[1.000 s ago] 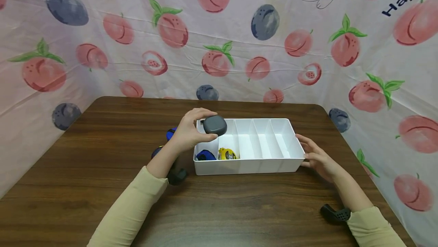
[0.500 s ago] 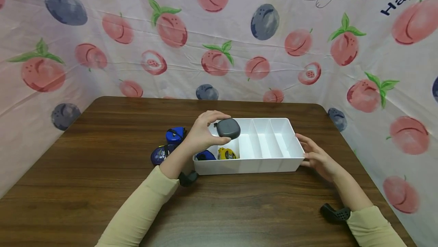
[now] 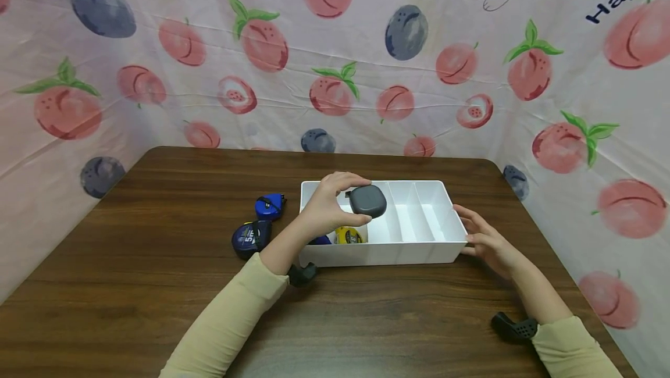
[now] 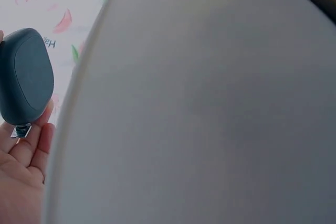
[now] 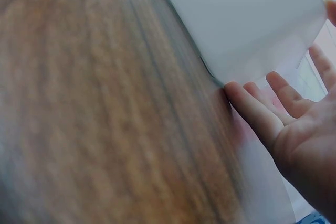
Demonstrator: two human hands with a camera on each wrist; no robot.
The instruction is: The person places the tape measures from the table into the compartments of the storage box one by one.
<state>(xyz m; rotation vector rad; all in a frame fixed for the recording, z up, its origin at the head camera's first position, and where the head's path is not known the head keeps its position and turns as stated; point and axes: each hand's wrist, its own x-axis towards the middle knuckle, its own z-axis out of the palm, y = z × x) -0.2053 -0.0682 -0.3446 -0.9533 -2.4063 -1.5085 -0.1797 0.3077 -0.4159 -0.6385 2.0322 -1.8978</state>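
Observation:
My left hand [image 3: 332, 206] pinches a dark grey tape measure [image 3: 368, 201] between thumb and fingers, over the white divided box [image 3: 387, 254]. In the left wrist view the metal end tab of this tape measure [image 4: 29, 77] points down, beside the box's large blurred wall [image 4: 194, 103]. A yellow tape measure [image 3: 348, 235] lies in the second compartment from the left. The blue tape measure [image 3: 321, 240] in the leftmost one is mostly hidden behind my left hand. My right hand [image 3: 487, 244] touches the box's right end, its fingers extended along that wall [image 5: 247, 30].
Left of the box, two more tape measures lie on the brown wooden table [image 3: 157, 285]: a blue one [image 3: 269, 207] and a dark blue one [image 3: 251, 239] marked 5m. A fruit-print cloth [image 3: 361, 17] hangs behind the table and along both sides.
My left hand has carried the grey tape measure rightward, from over the leftmost compartment to around the third. The two tape measures on the table have come into view. My right hand stays put.

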